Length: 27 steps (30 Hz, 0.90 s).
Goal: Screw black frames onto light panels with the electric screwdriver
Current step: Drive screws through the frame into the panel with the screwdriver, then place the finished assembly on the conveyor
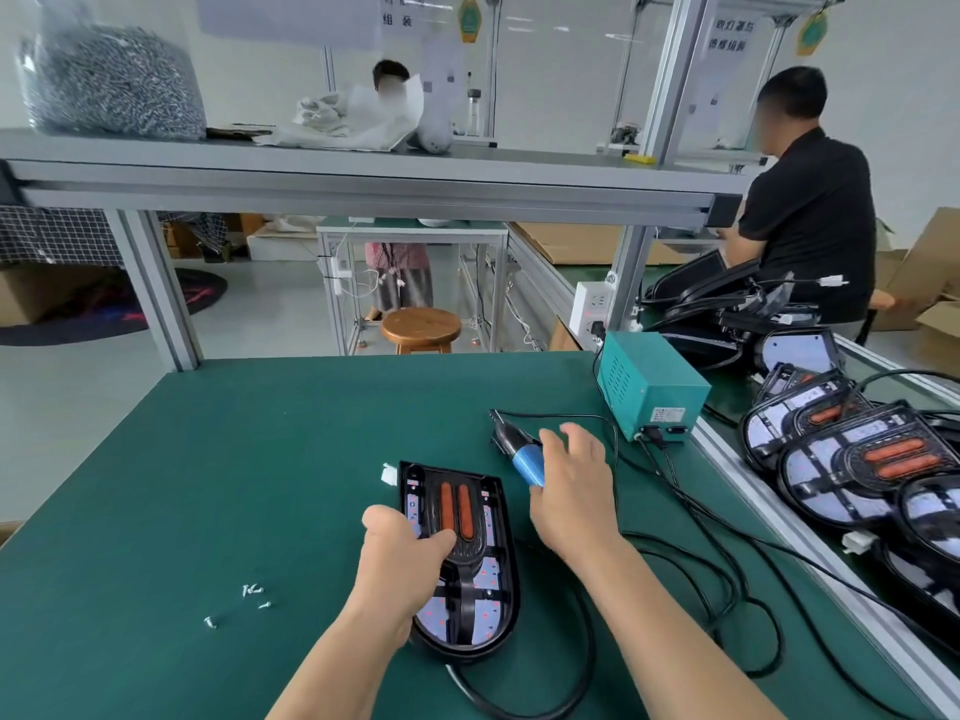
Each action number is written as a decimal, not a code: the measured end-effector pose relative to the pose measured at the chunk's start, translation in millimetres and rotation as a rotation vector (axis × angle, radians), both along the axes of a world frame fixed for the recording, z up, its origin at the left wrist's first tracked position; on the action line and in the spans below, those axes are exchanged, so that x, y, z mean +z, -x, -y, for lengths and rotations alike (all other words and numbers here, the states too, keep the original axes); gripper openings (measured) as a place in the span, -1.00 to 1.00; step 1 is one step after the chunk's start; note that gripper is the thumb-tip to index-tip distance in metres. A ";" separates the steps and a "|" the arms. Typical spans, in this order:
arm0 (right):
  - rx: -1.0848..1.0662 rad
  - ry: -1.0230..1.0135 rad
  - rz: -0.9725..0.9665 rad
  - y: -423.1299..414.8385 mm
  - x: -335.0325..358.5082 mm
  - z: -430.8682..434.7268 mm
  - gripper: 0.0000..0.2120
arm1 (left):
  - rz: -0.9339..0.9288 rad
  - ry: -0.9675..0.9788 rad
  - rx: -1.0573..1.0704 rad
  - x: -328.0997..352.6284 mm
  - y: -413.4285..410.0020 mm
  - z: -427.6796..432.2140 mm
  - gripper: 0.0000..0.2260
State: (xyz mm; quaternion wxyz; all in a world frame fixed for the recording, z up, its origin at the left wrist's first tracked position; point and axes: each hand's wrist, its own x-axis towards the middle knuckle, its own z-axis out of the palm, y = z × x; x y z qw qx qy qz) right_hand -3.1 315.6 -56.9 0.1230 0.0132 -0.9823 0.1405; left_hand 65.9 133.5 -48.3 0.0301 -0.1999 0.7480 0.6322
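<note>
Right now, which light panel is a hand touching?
The panel lying alone on the green mat; the left hand holds it. The other panels sit piled at the right, untouched.

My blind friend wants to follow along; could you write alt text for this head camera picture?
A person's left hand holds a black-framed light panel on a green workbench while the right hand lies over a blue electric screwdriver. Loose screws lie to the left; more panels wait at the right.

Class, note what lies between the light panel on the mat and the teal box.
Head view: between light panel and teal box lie the electric screwdriver, right hand over it, and black cable.
</note>
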 end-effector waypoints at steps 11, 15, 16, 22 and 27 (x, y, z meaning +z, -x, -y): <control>0.105 0.507 0.336 -72.1 4.9 15.0 -0.62 | -0.017 -0.241 0.058 -9.0 -3.6 7.0 -0.65; 0.136 1.078 0.564 -76.5 6.1 14.6 -0.85 | -0.064 -0.367 0.047 -10.0 -7.7 10.1 -0.68; 0.154 1.177 0.603 -77.4 5.7 13.5 -0.80 | -0.068 -0.402 0.014 -8.7 -8.0 10.4 -0.68; 0.333 1.548 0.558 -83.0 10.5 7.2 -0.61 | -0.029 -0.639 -0.243 4.7 -13.6 1.9 -0.58; 0.298 1.547 0.308 -81.9 30.5 -11.7 -0.65 | -0.161 -0.728 -0.424 14.7 -12.7 -17.1 -0.59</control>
